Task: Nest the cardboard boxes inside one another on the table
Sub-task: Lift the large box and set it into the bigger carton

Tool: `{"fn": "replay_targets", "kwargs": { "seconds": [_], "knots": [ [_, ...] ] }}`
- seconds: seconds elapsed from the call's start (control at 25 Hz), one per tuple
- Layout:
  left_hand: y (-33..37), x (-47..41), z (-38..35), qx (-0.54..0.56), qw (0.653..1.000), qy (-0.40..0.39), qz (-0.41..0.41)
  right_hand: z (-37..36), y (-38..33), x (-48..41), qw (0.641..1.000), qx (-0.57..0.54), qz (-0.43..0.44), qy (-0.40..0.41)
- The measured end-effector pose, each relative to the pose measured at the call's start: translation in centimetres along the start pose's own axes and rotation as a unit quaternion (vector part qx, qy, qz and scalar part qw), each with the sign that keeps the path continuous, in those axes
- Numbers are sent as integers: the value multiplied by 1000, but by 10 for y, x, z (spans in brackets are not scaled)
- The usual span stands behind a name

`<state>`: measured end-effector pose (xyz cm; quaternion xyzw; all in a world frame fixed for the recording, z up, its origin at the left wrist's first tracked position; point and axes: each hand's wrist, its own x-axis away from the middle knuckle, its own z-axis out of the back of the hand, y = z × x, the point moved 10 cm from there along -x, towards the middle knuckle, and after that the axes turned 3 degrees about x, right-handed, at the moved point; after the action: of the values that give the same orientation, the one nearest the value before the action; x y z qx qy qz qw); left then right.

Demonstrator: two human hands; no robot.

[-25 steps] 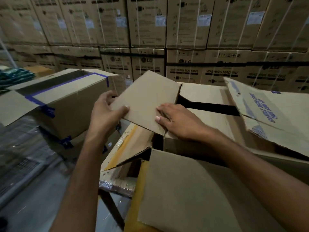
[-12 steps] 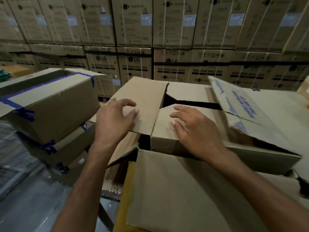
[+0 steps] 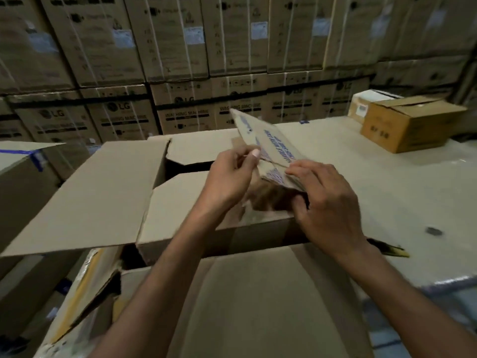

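"Cardboard flap with blue words sticks up on the inner box. Who holds it?"

"Both hands pinch it: left hand and right hand. That box sits inside the bigger box on the table."

"How should they fold it?"

"Probably slowly, flat, so it doesn't rip."

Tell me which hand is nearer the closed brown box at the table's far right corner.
Right. The right hand grips the blue-printed flap on the side toward the closed brown box; the left hand holds it farther away.
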<state>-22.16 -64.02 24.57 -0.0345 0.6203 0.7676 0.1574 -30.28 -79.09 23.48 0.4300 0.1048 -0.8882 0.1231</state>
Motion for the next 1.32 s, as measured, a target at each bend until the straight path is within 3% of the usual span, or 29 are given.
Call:
{"fn": "replay_targets", "kwargs": {
  "seconds": [0.16, 0.24, 0.32, 0.48, 0.6, 0.68, 0.8, 0.96, 1.12, 1.32],
  "knots": [
    [32, -17, -36, 30, 997, -1, -72, 27, 50, 7, 986, -23, -103, 132],
    [38, -26, -76, -28, 993, -62, -96, 47, 60, 12, 970, 50, -106, 211],
    [30, -35, -115, -125, 979, -114, -117, 51, 69, 18, 960, 144, -115, 213],
    [2, -42, -163, -290, 931, -181, -124, 33, 115, 34, 952, 219, -207, 60],
    [-8, -35, -177, -375, 891, -205, -153, 10, 140, 52, 957, 124, -261, -40],
    [-8, -33, -176, -384, 887, -200, -159, -5, 150, 60, 950, 26, -298, -88],
    [-3, -33, -161, -362, 904, -178, -140, -1, 160, 51, 944, -26, -313, -102],
    [1, -40, -105, -358, 918, -131, -106, -12, 147, -2, 944, -119, -262, -162],
    [-20, -53, -4, -375, 925, -58, -21, -70, 112, -37, 906, -221, -210, -292],
    [-63, -43, 97, -475, 873, 5, 112, -108, 96, -53, 894, -190, -174, -366]
  ]
}}
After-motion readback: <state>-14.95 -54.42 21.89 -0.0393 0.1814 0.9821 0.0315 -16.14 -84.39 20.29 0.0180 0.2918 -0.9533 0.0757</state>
